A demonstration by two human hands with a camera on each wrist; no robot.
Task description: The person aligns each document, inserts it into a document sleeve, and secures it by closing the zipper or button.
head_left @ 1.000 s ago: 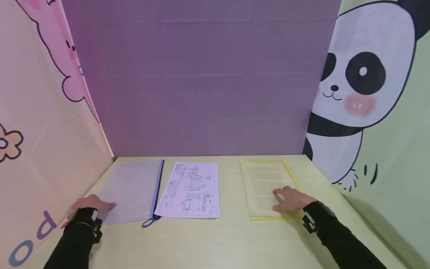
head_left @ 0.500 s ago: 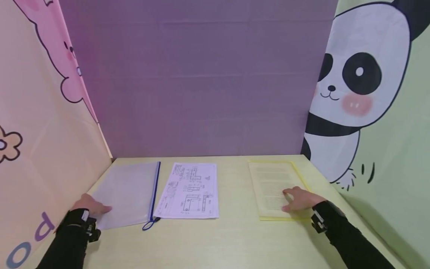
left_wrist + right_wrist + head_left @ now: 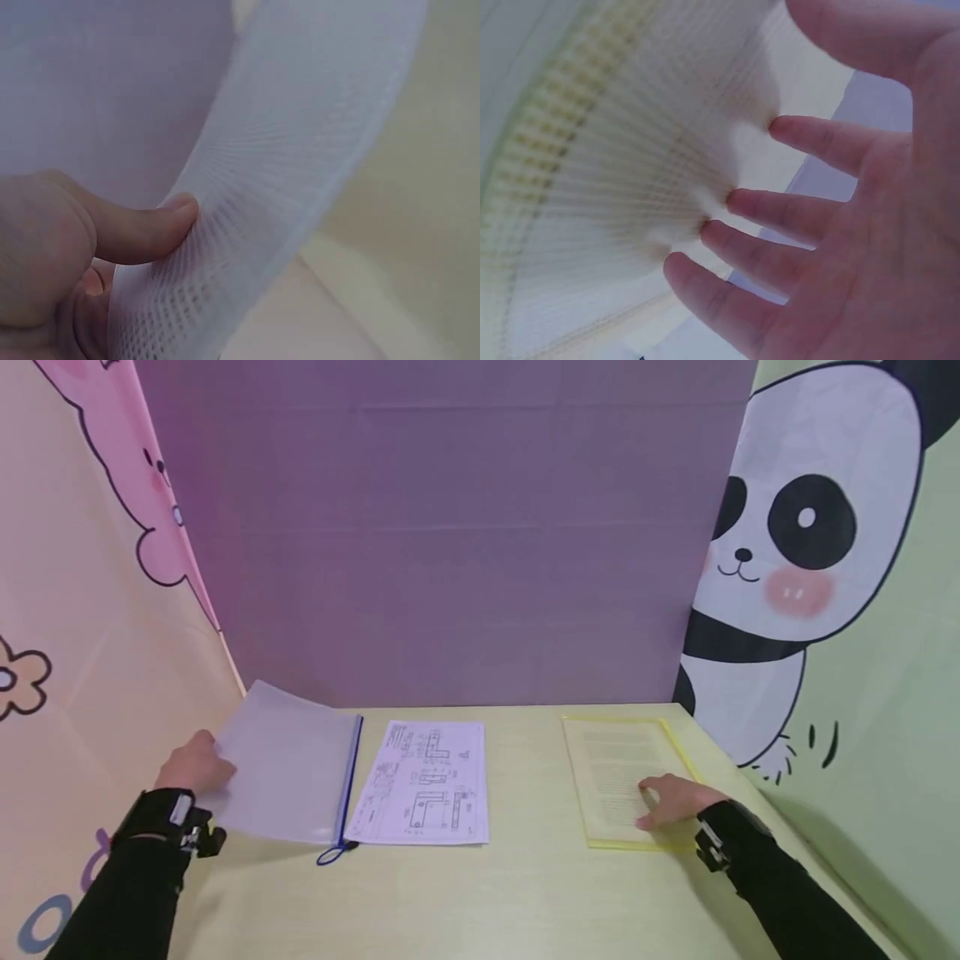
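Observation:
My left hand (image 3: 197,766) pinches the left edge of a clear mesh zipper pouch (image 3: 281,768) with a blue zipper. That edge is raised and bowed above the table, while the blue zipper side lies low. In the left wrist view the thumb (image 3: 150,231) presses the mesh (image 3: 285,127), the other fingers mostly hidden behind it. My right hand (image 3: 677,800) has its fingertips on a yellow-edged zipper pouch (image 3: 611,752) holding a page of printed text. In the right wrist view its spread fingers (image 3: 757,259) touch the mesh surface (image 3: 615,195).
A sheet of paper with technical drawings (image 3: 427,785) lies between the two pouches, its lower left corner close to the blue zipper's pull loop (image 3: 330,856). A purple backdrop (image 3: 465,543) stands behind the pale table (image 3: 450,902), with printed panels at both sides.
My left hand has risen, lifting the clear pouch's left edge off the table. The yellow-edged pouch has slid right under my right hand. The drawing sheet stays in place.

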